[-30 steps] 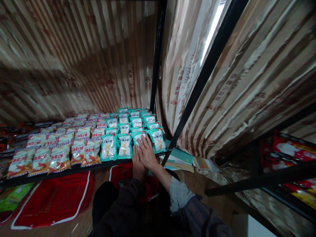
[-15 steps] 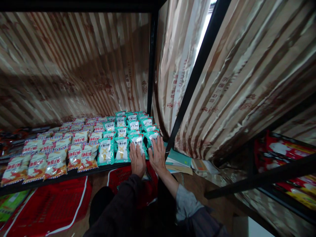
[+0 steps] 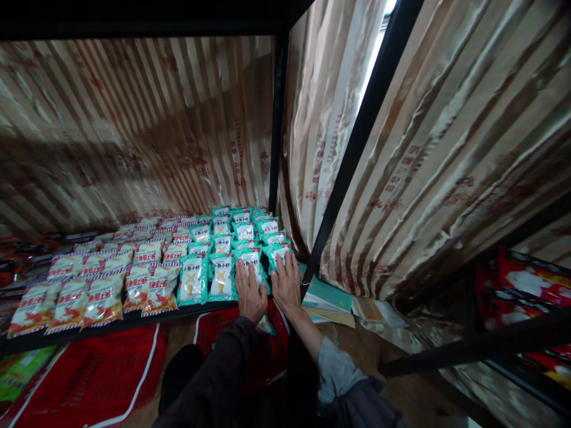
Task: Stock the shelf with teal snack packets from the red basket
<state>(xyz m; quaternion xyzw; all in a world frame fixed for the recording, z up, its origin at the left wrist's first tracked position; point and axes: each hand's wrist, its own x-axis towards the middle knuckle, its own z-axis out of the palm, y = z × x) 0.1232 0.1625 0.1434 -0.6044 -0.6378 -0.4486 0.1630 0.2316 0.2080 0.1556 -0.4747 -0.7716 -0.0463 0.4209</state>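
Note:
My left hand [image 3: 252, 292] lies with fingers stretched over the front of a teal and white snack bag [image 3: 250, 261], touching its face. Beside it, my right hand [image 3: 286, 285] rests flat, fingers extended, on the rightmost front teal snack bag [image 3: 275, 249]. Neither hand is wrapped round a bag. Both bags are partly covered by my fingers. They stand at the front right of a black shelf [image 3: 191, 310], with several rows of matching teal bags behind and to the left.
White and orange snack bags [image 3: 104, 297] fill the shelf to the left. Below are a red basket [image 3: 98, 374] and another red basket [image 3: 214, 321] between my legs. A black post [image 3: 352, 160] rises at right, near papers [image 3: 328, 292]. Red packets [image 3: 521, 279] lie on the right-hand shelf.
The view has shifted slightly, so the shelf appears a little lower and farther right. Both hands stay against the same front teal bags, fingers still extended.

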